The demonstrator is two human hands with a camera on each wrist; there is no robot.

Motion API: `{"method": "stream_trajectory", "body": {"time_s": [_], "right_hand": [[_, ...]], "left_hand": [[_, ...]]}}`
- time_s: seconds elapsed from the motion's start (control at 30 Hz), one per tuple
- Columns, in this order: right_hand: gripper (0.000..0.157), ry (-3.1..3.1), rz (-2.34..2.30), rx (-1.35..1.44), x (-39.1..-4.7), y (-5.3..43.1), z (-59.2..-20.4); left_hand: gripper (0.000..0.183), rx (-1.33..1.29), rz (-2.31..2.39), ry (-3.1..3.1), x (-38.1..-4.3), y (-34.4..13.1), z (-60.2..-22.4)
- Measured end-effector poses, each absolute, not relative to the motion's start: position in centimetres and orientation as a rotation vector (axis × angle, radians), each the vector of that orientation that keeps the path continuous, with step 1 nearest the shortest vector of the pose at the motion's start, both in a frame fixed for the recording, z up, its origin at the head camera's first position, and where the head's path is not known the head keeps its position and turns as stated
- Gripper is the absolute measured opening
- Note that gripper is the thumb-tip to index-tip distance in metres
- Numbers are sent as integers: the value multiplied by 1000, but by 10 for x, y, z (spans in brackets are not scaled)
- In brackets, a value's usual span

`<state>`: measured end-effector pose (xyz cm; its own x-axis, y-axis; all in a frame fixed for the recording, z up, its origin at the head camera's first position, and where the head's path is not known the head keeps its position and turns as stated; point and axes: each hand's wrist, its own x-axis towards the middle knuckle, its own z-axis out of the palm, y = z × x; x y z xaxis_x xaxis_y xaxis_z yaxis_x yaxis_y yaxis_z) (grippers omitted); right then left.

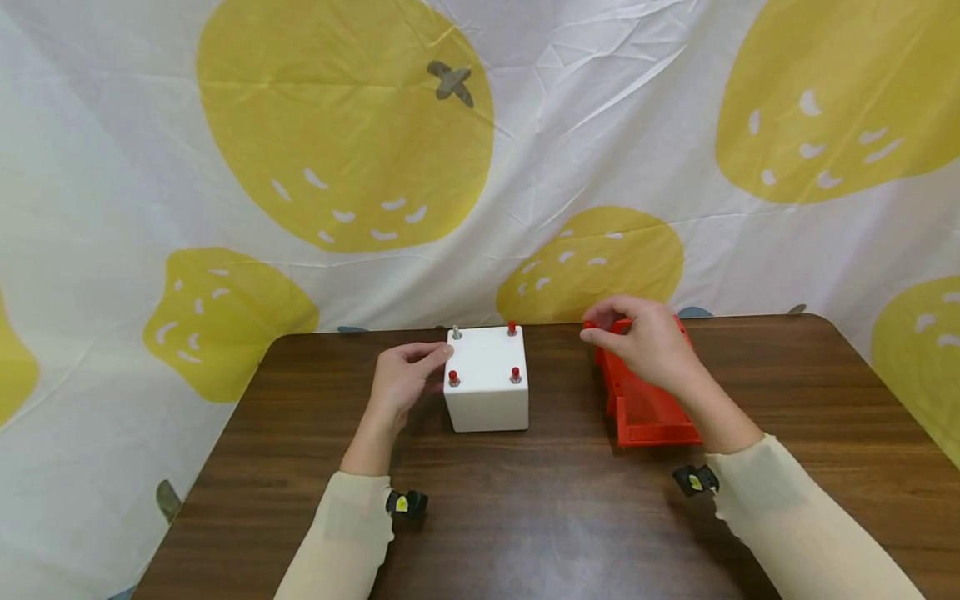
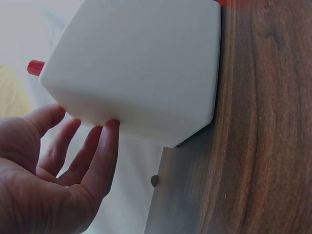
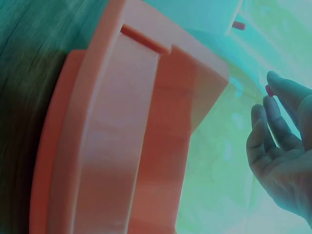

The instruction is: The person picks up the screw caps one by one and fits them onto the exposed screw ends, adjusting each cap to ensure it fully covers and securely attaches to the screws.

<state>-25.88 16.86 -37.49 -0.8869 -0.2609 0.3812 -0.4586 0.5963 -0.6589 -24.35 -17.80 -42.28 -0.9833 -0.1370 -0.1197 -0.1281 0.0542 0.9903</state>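
A white box [image 1: 487, 360] stands on the table, with a metal post near each top corner. Red caps sit on three posts; the back-left post [image 1: 456, 332] is bare metal. My left hand [image 1: 405, 379] touches the box's left side, its thumb at the top edge. In the left wrist view, the fingertips [image 2: 110, 127] rest against the white side without wrapping round it. My right hand [image 1: 645, 342] is raised over the back-left part of a red bin [image 1: 660, 434]. Between thumb and fingertips it pinches a small red cap [image 3: 269, 90].
The brown wooden table [image 1: 540, 517] reaches back to a hanging white cloth [image 1: 600, 108] printed with yellow fruit. The red bin stands to the right of the box, with a strip of table between them. Its inside is partly hidden by my right hand and forearm.
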Motion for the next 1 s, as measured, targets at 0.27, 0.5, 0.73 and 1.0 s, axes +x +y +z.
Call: {"method": "stream_trajectory", "body": {"time_s": [0.27,0.5,0.73,1.0], "right_hand": [[22,-2585,1222,615,-261,159,-374],[20,-2580,1236,610,-263,148,-371],[15,-2526,1278,647,-266,138,-368],[15,-2521,1337,670,-270,126,-367]], "left_hand": [[32,287,-2127,-2286,-244,-178,-423],[32,291,-2124,-2295,-245,-178,-424],[33,300,-2112,-2303,-246,-177,-425],[30,297,-2119,-2291,-243,-175,-424]]}}
